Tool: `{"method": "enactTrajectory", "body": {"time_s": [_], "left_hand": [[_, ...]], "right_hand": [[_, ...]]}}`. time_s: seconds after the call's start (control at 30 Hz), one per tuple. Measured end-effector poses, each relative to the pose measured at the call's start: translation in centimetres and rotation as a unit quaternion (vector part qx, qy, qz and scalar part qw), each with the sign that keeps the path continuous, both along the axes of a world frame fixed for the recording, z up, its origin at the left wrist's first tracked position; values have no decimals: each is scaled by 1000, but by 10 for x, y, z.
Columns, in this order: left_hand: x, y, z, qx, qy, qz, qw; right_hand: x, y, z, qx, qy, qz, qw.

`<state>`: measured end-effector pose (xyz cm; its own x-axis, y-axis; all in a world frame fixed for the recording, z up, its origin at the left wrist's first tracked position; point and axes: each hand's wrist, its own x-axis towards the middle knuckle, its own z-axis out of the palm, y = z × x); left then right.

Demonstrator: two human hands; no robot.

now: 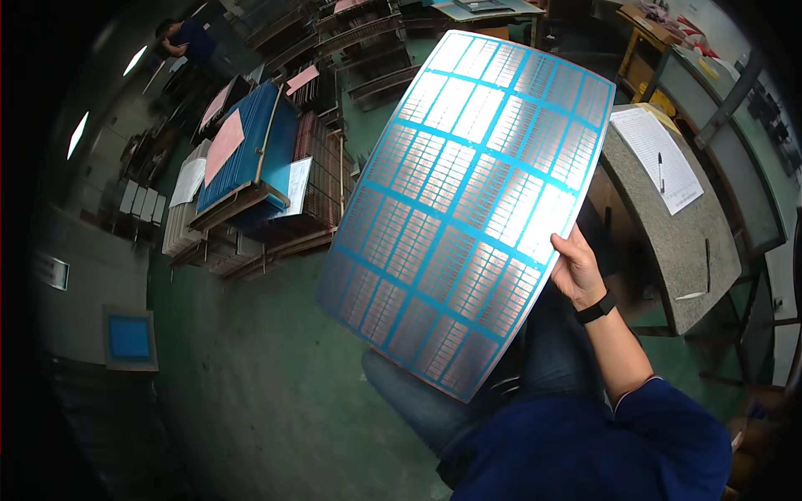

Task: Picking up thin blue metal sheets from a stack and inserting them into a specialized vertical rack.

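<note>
1. Floor, far left: a small grey tray (129, 337) with a blue square face lies flat on the green floor (251, 392), well apart from the person.
2. Upper left: a stack of blue panels (251, 142) rests on a low rack (276, 219). A pink sheet (224, 144) lies on top of the stack, and a white paper (298, 184) leans at the stack's right edge.
3. Far upper left corner: another person (190, 40) in dark blue clothing bends over work, well apart from the rack.
4. Centre: a large thin panel (468, 209), printed with a blue grid over reflective metal cells, is held up in the air, tilted, with its upper end away from the person. Its lower corner hangs over the person's lap (426, 401).
5. Left hand: not visible; it cannot be told whether it supports the panel.
6. Right hand (578, 269): fingers are clasped on the panel's right edge, near the lower half, thumb on the facing side. A black wristband (596, 307) sits on the wrist.
7. Right: a grey stone-topped desk (681, 250) stands just beside the right arm. A white printed form (656, 154) lies near its far edge, with a pen (660, 171) resting on the form.
</note>
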<state>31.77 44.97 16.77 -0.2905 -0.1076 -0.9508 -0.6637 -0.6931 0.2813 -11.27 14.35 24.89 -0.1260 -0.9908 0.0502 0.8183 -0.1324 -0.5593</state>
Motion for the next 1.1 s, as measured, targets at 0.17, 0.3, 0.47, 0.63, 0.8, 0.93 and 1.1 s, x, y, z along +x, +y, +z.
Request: {"method": "enactTrajectory", "body": {"time_s": [0.17, 0.3, 0.47, 0.63, 0.8, 0.93, 1.1], "left_hand": [[2, 9, -10, 6, -3, -11, 1000], [14, 19, -11, 42, 25, -44, 998], [67, -16, 6, 68, 200, -28, 977], [-12, -200, 126, -378, 256, 307, 835], [-96, -225, 125, -424, 380, 542, 618], [-100, -232, 119, -349, 393, 634, 568], [-64, -231, 80, -378, 352, 659, 546]], "right_hand": [[-6, 7, -11, 6, -27, 0, 1000], [-8, 9, -22, 0, -55, 18, 998], [-6, 16, -29, -40, -86, 37, 995], [-9, 26, -34, -49, -99, 23, 994], [-5, 36, -34, -39, -98, 35, 994], [-1, 43, -29, 10, -91, 31, 995], [-37, 31, -25, 20, -89, -49, 995]]}}
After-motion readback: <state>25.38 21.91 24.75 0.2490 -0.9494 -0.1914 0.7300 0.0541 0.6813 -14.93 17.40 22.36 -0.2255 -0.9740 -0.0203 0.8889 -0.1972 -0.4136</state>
